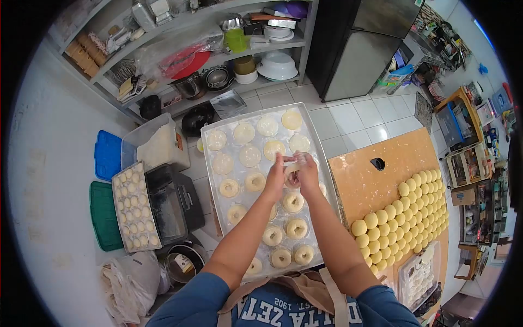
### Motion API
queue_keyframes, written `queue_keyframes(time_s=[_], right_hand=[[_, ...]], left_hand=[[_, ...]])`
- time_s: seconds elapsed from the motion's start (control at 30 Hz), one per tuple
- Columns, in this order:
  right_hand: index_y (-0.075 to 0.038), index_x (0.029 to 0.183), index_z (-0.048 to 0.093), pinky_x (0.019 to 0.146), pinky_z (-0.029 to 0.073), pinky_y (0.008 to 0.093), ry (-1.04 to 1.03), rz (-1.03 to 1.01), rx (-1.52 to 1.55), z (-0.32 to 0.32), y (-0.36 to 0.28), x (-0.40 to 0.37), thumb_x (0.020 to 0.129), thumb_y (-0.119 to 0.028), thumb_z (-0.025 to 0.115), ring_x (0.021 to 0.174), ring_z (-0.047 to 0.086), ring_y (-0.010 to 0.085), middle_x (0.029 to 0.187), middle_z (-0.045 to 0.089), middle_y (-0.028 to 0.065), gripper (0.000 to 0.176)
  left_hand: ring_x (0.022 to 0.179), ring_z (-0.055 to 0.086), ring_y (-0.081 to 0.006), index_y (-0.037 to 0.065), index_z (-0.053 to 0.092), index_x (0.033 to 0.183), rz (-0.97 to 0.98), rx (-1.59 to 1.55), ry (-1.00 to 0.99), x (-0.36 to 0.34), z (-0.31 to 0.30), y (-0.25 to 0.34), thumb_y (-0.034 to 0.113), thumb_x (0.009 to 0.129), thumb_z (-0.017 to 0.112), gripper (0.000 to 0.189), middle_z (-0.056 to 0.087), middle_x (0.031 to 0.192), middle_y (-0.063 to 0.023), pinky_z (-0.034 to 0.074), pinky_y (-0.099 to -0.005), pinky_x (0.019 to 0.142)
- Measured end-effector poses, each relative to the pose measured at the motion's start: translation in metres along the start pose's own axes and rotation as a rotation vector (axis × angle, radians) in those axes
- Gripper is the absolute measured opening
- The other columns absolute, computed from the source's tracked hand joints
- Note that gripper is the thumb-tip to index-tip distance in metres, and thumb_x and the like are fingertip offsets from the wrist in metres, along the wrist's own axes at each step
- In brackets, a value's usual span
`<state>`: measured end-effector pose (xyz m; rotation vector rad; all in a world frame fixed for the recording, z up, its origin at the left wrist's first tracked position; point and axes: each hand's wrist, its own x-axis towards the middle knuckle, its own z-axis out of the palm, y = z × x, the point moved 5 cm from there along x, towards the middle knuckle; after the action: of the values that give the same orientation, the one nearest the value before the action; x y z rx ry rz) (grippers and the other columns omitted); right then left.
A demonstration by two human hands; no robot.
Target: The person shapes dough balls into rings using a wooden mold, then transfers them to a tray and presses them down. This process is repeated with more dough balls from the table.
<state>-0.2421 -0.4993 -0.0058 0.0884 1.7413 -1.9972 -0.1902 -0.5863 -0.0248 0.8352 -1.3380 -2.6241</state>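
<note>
Both my hands are together over a large metal tray [218, 210]. My left hand [279, 173] has its fingers curled in against a pale piece of dough [292, 168]. On the other side of that dough, my right hand [307, 173] is closed on it, and the fingers partly cover its shape. Nearer my body on the tray are several dough rings, among them one [297, 229] below my right hand. Flat round pieces, such as a pale disc [267, 126], lie in rows across the tray's far part.
Right of the tray, a wooden board [357, 169] carries many round dough balls [392, 226] and a small black object [377, 163]. At left, a tray of small dough pieces [133, 207] rests beside a dark bin [182, 199]. Shelves [261, 46] and a fridge [354, 60] stand beyond.
</note>
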Motion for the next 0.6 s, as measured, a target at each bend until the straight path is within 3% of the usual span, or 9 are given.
queue_keyframes(time_s=[0.03, 0.13, 0.17, 0.27, 0.37, 0.47, 0.6], right_hand=[[-0.003, 0.106, 0.058, 0.049, 0.043, 0.0235, 0.087, 0.008, 0.128, 0.001, -0.001, -0.002, 0.098, -0.029, 0.052, 0.059, 0.054, 0.0087, 0.078, 0.061, 0.0032, 0.028], [-0.004, 0.105, 0.057, 0.047, 0.042, 0.0238, -0.257, 0.19, -0.017, 0.008, 0.007, -0.001, 0.097, -0.03, 0.054, 0.054, 0.052, 0.0091, 0.069, 0.058, 0.0022, 0.028], [-0.004, 0.104, 0.057, 0.047, 0.041, 0.0238, -0.212, 0.218, -0.123, 0.009, 0.011, -0.002, 0.096, -0.033, 0.056, 0.054, 0.052, 0.0088, 0.067, 0.058, 0.0019, 0.03], [-0.002, 0.105, 0.056, 0.05, 0.044, 0.0254, -0.172, 0.204, -0.115, -0.002, 0.032, 0.014, 0.094, -0.035, 0.059, 0.059, 0.055, 0.0107, 0.073, 0.059, 0.0045, 0.035], [0.001, 0.109, 0.055, 0.057, 0.048, 0.0274, -0.004, 0.117, -0.172, -0.011, 0.073, 0.038, 0.093, -0.034, 0.06, 0.067, 0.059, 0.0137, 0.081, 0.061, 0.0083, 0.039], [0.003, 0.112, 0.054, 0.066, 0.05, 0.0304, 0.03, 0.113, -0.288, -0.007, 0.068, 0.034, 0.092, -0.032, 0.061, 0.076, 0.062, 0.0183, 0.089, 0.062, 0.012, 0.041], [0.002, 0.112, 0.057, 0.07, 0.051, 0.0333, 0.059, 0.021, -0.531, -0.009, 0.062, 0.034, 0.092, -0.03, 0.061, 0.079, 0.064, 0.0226, 0.091, 0.065, 0.0146, 0.038]], left_hand=[[0.058, 0.055, -0.0099, 0.005, 0.056, 0.103, -0.012, 0.007, -0.013, 0.003, -0.003, -0.002, 0.063, 0.096, 0.029, 0.064, 0.06, 0.072, -0.0054, 0.042, -0.0244, 0.052], [0.065, 0.057, -0.0099, 0.003, 0.056, 0.104, -0.057, 0.026, -0.05, 0.004, -0.016, 0.0, 0.061, 0.097, 0.032, 0.063, 0.06, 0.075, -0.0051, 0.043, -0.0253, 0.057], [0.067, 0.055, -0.0075, 0.003, 0.055, 0.106, -0.157, 0.159, 0.007, 0.005, -0.022, -0.002, 0.062, 0.096, 0.035, 0.063, 0.059, 0.077, -0.0039, 0.041, -0.0252, 0.057], [0.08, 0.057, -0.0119, 0.002, 0.052, 0.112, -0.177, 0.097, 0.084, 0.014, -0.037, -0.018, 0.064, 0.094, 0.036, 0.067, 0.059, 0.091, -0.0081, 0.046, -0.0277, 0.068], [0.102, 0.055, -0.019, 0.0, 0.05, 0.117, -0.099, 0.106, 0.204, 0.029, -0.055, -0.04, 0.065, 0.094, 0.034, 0.071, 0.056, 0.109, -0.0127, 0.044, -0.0332, 0.087], [0.117, 0.047, -0.0242, -0.001, 0.047, 0.124, -0.068, 0.26, 0.22, 0.035, -0.066, -0.044, 0.066, 0.094, 0.032, 0.074, 0.05, 0.122, -0.0157, 0.035, -0.0369, 0.101], [0.116, 0.048, -0.0267, -0.001, 0.045, 0.129, 0.003, 0.446, 0.22, 0.029, -0.06, -0.032, 0.064, 0.095, 0.03, 0.075, 0.051, 0.124, -0.0166, 0.036, -0.0358, 0.1]])
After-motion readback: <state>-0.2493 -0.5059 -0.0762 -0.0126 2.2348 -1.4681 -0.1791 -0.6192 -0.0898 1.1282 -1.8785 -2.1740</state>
